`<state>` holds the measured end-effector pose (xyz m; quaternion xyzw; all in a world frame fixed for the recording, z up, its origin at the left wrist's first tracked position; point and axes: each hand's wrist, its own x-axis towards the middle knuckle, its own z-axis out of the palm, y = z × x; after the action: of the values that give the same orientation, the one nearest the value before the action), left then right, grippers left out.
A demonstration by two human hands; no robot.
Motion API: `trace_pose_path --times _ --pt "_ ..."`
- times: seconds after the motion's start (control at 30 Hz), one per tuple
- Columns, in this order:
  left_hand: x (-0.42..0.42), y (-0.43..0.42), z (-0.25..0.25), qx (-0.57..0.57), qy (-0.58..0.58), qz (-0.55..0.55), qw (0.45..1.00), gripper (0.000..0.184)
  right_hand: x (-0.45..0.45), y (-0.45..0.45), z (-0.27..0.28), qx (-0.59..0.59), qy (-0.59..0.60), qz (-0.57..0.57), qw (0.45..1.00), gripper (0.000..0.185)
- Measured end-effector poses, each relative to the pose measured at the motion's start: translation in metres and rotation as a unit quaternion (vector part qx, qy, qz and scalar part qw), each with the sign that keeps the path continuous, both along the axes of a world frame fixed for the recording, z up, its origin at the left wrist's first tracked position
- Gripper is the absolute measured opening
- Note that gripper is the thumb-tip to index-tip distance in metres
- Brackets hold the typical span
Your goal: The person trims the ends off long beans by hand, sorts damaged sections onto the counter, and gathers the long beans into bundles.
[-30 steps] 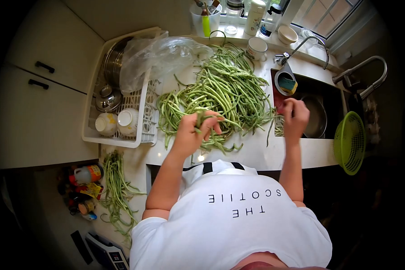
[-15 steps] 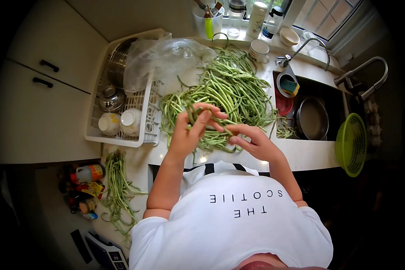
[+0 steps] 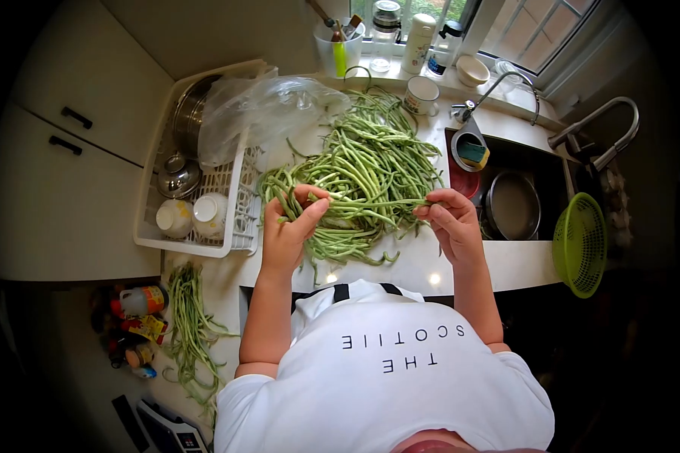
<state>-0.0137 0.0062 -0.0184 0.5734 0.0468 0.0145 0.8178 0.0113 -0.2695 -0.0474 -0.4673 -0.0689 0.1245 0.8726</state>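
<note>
A large heap of long green beans (image 3: 378, 162) covers the counter in front of me. At its near left edge my left hand (image 3: 291, 226) is closed around some beans. One long bean (image 3: 381, 203) runs from it to my right hand (image 3: 453, 219), which pinches the other end near the sink's left edge. The bean is stretched nearly straight across the heap. A second, smaller bunch of long beans (image 3: 191, 325) lies on the counter to my lower left.
A white dish rack (image 3: 238, 215) with bowls and pots stands left, a clear plastic bag (image 3: 261, 106) over its corner. Right are the sink with a metal pan (image 3: 512, 204), a faucet (image 3: 619, 140) and a green colander (image 3: 579, 245). A white mug (image 3: 421, 96) stands behind the heap.
My hands were close together over the heap and have moved apart, left hand leftward, right hand rightward, drawing a bean out between them. The whole view has shifted slightly.
</note>
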Motion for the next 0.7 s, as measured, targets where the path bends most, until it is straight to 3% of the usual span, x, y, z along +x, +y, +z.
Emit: trace_pose_path --times 0.1,0.27,0.7 --pt "-0.002 -0.005 0.002 0.102 -0.03 0.002 0.994 0.011 0.0 -0.004 0.002 0.089 0.001 0.016 0.996 0.026" --pt "-0.003 -0.003 0.001 0.084 -0.014 -0.03 0.996 0.017 -0.002 -0.004 0.001 0.196 -0.012 0.048 0.979 0.026" --pt "-0.008 0.002 0.001 0.037 -0.043 -0.036 0.998 0.02 0.001 -0.003 0.004 0.171 -0.023 0.01 0.985 0.029"
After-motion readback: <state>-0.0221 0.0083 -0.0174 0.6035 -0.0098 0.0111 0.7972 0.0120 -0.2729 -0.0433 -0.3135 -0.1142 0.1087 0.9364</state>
